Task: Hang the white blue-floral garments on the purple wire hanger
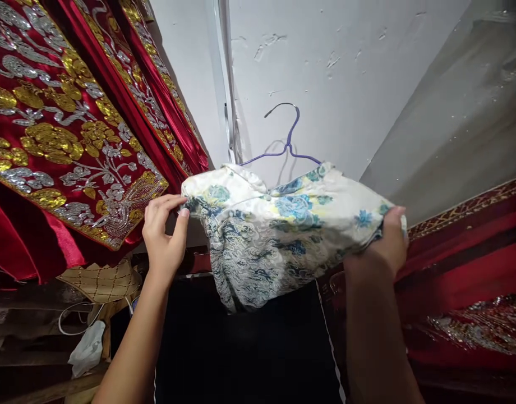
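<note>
A white blouse [258, 247] with blue, green and yellow flowers hangs on a purple wire hanger [289, 140]. The hanger's hook sticks up in front of the wall, free of any rail. My left hand [165, 227] pinches the edge of the left sleeve between thumb and fingers. At the other side, my right hand [390, 241] grips the right sleeve's end, its thumb on top and its other fingers mostly hidden. The sleeves are stretched out sideways, and the lower part of the blouse hangs in folds.
Red cloth with gold and silver sequins [93, 129] hangs at the left. More red embroidered fabric [472, 292] is at the right. Behind stands a white wall [333, 73] with chipped paint. A white plastic bag [87, 348] and a pale cable lie low at the left.
</note>
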{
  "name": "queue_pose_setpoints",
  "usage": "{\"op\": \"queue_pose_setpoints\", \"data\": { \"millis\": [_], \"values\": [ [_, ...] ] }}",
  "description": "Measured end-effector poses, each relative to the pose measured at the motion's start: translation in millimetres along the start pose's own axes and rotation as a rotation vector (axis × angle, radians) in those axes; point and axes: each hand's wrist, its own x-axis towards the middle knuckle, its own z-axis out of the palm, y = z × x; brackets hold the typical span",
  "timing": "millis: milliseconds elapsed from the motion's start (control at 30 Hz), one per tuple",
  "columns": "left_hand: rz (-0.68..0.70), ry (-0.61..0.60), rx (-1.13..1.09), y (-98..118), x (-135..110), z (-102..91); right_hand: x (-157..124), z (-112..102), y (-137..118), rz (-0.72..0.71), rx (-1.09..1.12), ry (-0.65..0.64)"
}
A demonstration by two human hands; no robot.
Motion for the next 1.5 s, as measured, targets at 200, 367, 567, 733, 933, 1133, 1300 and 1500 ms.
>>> {"op": "queue_pose_setpoints", "data": {
  "millis": [200,367,567,733,933,1133,1300,1500],
  "values": [
    [-0.661,-0.509,-0.825,31.5,-12.6,7.7,-78.8,0.3,-7.9,-0.163,-0.028,-0.483],
    [-0.938,-0.355,-0.945,39.5,-18.9,-10.2,-104.7,14.4,-24.8,0.124,-0.244,-1.631],
    [-1.147,-0.786,-0.881,20.4,-32.4,-44.4,-88.8,14.2,3.7,0.460,-0.472,-1.613],
    [-0.886,-1.188,-0.499,19.7,-29.9,-71.7,-82.5,23.4,36.3,-0.023,-0.738,-1.182],
    [-0.502,-1.022,-0.165,12.8,-5.7,-99.8,-69.6,38.0,33.6,0.098,-0.633,-1.429],
    [-0.265,-0.390,0.052,9.7,-8.3,-74.4,-53.5,42.3,15.0,0.271,-0.432,-1.218],
    [0.222,0.064,0.225,26.8,-27.9,-49.2,-30.6,71.1,0.2,0.296,-0.312,-0.801],
    [-0.082,-0.488,0.034,23.4,-53.2,-12.6,-5.6,79.9,7.0,0.164,-0.174,-0.605]
  ]
}}
